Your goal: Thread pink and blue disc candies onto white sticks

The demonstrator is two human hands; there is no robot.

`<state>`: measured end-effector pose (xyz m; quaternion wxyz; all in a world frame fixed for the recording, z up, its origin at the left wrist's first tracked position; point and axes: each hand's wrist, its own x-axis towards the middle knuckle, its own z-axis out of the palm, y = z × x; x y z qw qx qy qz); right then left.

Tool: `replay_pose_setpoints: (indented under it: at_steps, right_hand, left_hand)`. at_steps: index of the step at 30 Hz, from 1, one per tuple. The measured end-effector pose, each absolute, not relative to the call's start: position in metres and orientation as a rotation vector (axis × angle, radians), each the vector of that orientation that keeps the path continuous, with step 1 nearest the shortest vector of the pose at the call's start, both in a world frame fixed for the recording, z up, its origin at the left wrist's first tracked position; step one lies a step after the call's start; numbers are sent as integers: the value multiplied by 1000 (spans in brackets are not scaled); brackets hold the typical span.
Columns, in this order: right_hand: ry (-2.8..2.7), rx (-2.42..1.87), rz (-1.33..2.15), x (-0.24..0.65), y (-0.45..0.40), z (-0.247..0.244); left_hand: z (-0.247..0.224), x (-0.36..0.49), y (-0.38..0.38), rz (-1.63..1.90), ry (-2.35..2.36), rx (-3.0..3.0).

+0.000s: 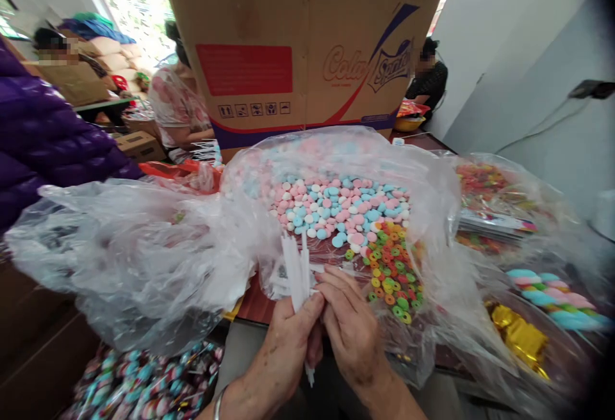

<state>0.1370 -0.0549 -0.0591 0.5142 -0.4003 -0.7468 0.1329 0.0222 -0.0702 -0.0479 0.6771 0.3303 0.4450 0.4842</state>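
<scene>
My left hand (pixel 288 337) is closed around a bundle of thin white sticks (pixel 296 273), which point up and away from me, their lower ends showing below the fist. Close against it on the right, my right hand (pixel 350 324) has its fingers bent together at the sticks; whether it pinches one is hidden. Beyond the hands, pink, blue and white candies (pixel 336 205) lie in an opened clear plastic bag (pixel 432 183). Ring-shaped gummies (pixel 394 273) in red, orange and green are heaped to the right of my right hand.
A large cardboard box (pixel 254 16) stands behind the candies. Crumpled plastic (pixel 144 247) covers the left side. At right are gold ties (pixel 519 337) in a bowl and candy skewers (pixel 557 298). Wrapped candies (pixel 144 381) lie low at left. Other people sit beyond the box.
</scene>
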Motion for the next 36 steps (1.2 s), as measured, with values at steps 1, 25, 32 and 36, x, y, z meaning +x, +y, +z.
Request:
replay_pose_setpoints:
  at_steps: [1,25,32,36]
  right_hand:
    - [-1865,-943,194,138,-57,-61]
    - [-1365,-1038,1092,136,-65,-50]
    - [-1013,-898,1403,132,-66,-47]
    - [-1264,-845,1428,123,-71,-50]
  left_hand:
    - [-49,21,-69,1089,1016,742]
    - [-31,-22,-59,1166,1269,955]
    - [-23,-45,-59,1125,1410,937]
    - [-22,-41,-65,1097,1355,943]
